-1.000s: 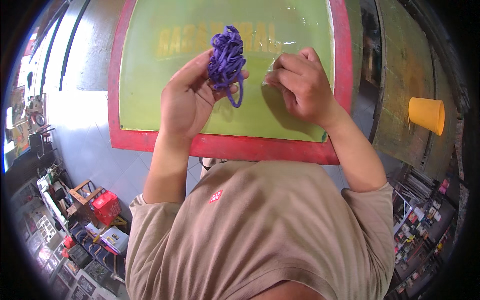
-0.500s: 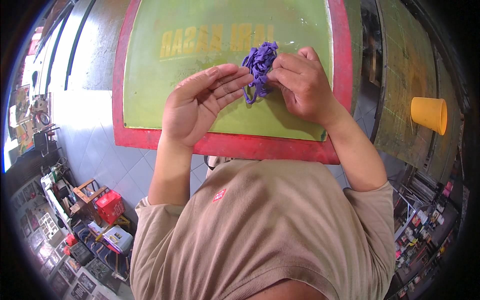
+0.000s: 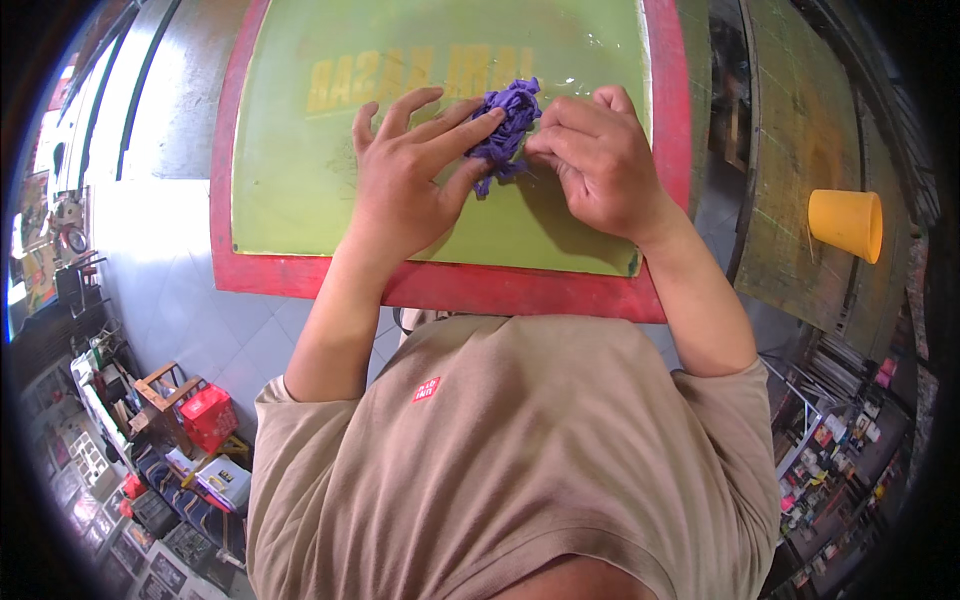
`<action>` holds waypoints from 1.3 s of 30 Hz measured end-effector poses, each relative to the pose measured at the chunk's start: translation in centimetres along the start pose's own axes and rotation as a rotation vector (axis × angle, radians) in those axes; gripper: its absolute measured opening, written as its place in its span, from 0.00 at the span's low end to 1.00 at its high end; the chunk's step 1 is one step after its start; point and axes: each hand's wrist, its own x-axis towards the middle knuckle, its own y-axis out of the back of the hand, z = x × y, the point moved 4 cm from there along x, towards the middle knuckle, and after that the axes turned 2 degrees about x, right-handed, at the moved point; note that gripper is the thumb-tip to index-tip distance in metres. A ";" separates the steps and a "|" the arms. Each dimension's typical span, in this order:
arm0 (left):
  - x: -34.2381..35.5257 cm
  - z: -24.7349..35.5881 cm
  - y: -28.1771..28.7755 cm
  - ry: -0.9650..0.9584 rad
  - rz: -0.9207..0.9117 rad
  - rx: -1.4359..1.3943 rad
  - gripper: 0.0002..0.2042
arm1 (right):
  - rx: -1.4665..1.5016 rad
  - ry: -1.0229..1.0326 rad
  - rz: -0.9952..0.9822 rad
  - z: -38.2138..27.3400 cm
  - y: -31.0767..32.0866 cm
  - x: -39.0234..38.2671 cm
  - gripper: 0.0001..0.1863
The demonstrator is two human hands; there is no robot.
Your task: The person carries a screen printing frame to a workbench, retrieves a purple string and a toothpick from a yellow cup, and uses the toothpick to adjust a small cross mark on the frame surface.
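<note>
A crumpled bundle of purple cloth strips (image 3: 510, 120) is above the green mesh of a red-framed printing screen (image 3: 340, 200). My left hand (image 3: 405, 165) is back-up, its thumb and index finger closed on the bundle's left side, the other fingers spread out. Close to the bundle's right edge, my right hand (image 3: 605, 165) is pinched, thumb against curled fingers. Whatever its fingertips hold is too small to make out. Faint mirrored yellow lettering (image 3: 420, 80) shows in the mesh beyond my left hand.
A yellow plastic cup (image 3: 845, 225) lies on its side on the worn wooden table (image 3: 800, 150) to the right. At lower left are a red box (image 3: 209, 417) and a wooden chair (image 3: 160, 385). Grey tiles (image 3: 230, 320) cover the floor.
My left hand has turned from palm-up to back-up and now grips the bundle with thumb and index finger. The bundle's hanging loop is gathered in. My right hand stays pinched.
</note>
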 end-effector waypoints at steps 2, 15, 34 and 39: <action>-0.2 -0.4 -0.1 0.019 0.023 0.008 0.17 | 0.037 -0.024 0.004 0.1 0.1 0.0 0.04; -0.8 -1.0 -0.4 0.091 0.069 -0.001 0.14 | 0.067 -0.068 0.010 0.5 0.8 -0.2 0.06; -0.8 -0.9 -0.5 0.123 0.043 0.017 0.14 | 0.054 -0.094 0.070 1.0 2.0 -0.5 0.06; -0.9 -0.9 -0.5 0.131 0.032 0.023 0.14 | 0.061 -0.098 0.081 1.0 2.4 -0.7 0.07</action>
